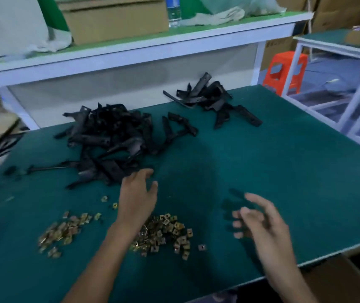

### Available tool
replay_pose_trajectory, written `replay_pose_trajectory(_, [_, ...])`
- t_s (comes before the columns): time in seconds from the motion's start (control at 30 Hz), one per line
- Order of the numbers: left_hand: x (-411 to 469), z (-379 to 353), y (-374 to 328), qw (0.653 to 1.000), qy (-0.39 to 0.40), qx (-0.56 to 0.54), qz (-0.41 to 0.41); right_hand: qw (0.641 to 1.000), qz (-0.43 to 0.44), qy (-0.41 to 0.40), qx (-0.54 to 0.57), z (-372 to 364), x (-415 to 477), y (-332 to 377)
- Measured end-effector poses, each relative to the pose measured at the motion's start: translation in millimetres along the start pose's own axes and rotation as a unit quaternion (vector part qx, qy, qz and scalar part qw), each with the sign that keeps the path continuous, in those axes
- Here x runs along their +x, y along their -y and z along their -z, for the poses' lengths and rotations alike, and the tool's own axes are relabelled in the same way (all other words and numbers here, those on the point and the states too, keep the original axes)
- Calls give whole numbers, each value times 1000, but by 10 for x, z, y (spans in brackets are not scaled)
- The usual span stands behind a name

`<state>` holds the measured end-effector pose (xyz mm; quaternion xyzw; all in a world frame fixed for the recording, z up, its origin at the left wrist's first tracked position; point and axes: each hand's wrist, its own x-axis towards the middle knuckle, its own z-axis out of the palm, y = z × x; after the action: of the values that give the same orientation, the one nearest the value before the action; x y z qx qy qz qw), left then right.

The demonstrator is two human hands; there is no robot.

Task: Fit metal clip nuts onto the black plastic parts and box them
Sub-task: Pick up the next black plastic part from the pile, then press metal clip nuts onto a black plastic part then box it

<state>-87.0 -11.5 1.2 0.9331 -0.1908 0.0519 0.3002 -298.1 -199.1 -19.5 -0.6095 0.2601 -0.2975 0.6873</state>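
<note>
**A:** What lay at the left of the dark green counter (284, 171)?

**B:** At eight o'clock, a loose scatter of small brass-coloured metal clip nuts (59, 235). At ten o'clock from it lay a big tangled heap of long black plastic parts (109, 141), reaching back towards the white wall.

**A:** And the left hand (138, 193)?

**B:** It stretched out towards eleven o'clock, palm down. Its grip was open, with the fingers spread and relaxed, and it held nothing. The fingertips (147, 171) were at the heap's near edge. I couldn't tell whether they touched a part.

**A:** What was in the middle?

**B:** A denser pile of the same clip nuts (163, 232) at six o'clock, just beside the left forearm. A smaller heap of black plastic parts (212, 101) sat at the far edge, at one o'clock, well apart from the big one.

**A:** And the right hand (262, 219)?

**B:** It was at four o'clock, above bare counter and blurred. The fingers were loosely bent and apart, and nothing showed in its grip. A brown cardboard box (338, 278) stood off the counter's near corner at five o'clock, its inside not visible.
</note>
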Motion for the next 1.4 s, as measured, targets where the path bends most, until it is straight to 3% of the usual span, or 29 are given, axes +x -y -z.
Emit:
replay_pose_trajectory(0.07, [209, -10, 103, 994, -7, 111, 6, 996, 2, 61, -57, -240, -18, -99])
replay_pose_trajectory(0.17, [442, -53, 242, 974, 72, 214, 21, 980, 37, 121, -153, -325, -52, -173])
replay_pose_trajectory(0.33, [588, -132, 277, 953, 110, 284, -8, 986, 3, 107, -125, -265, -16, -200])
replay_pose_trajectory(0.53, [487, -200, 189, 970, 159, 146, -111, 977, 31, 129, -165, -274, 7, -234])
replay_pose_trajectory(0.63, [474, -265, 168, 956, 200, 169, -131, 973, 42, 138, -178, -269, 6, -266])
replay_pose_trajectory(0.8, [531, -237, 163, 951, 181, 188, -163, 975, 39, 122, -180, -273, -5, -267])
replay_pose_trajectory(0.9, [512, -111, 41, 962, 101, 130, -217, 973, 41, 122, -189, -265, 4, -263])
replay_pose_trajectory(1.0, [471, 55, -231, 969, -41, 44, -241, 973, 57, 117, -193, -276, 6, -278])
replay_pose_trajectory(1.07, [326, 152, -464, 958, -131, -15, -256, 973, 59, 110, -191, -291, 13, -280])
replay_pose_trajectory(1.13, [37, 152, -715, 938, -173, -47, -296, 978, 60, 89, -177, -268, 14, -248])
replay_pose_trajectory(1.2, [-345, 20, -983, 917, -146, -62, -367, 987, 41, 80, -130, -259, 48, -210])
replay_pose_trajectory(1.27, [-789, -179, -1191, 906, -45, -92, -410, 973, 2, 72, -222, -427, -96, -290])
replay_pose_trajectory(1.3, [-993, -261, -1253, 898, 2, -105, -428, 969, -60, 61, -232, -349, -160, -184])
replay_pose_trajectory(1.33, [-1166, -327, -1268, 881, 29, -115, -457, 960, -76, 8, -270, -459, -314, -148])
replay_pose_trajectory(1.37, [-1295, -380, -1257, 865, 41, -123, -485, 928, -49, -56, -365, -522, -399, -191])
replay_pose_trajectory(1.4, [-1390, -415, -1223, 856, 51, -134, -497, 931, -47, -95, -350, -560, -387, -168])
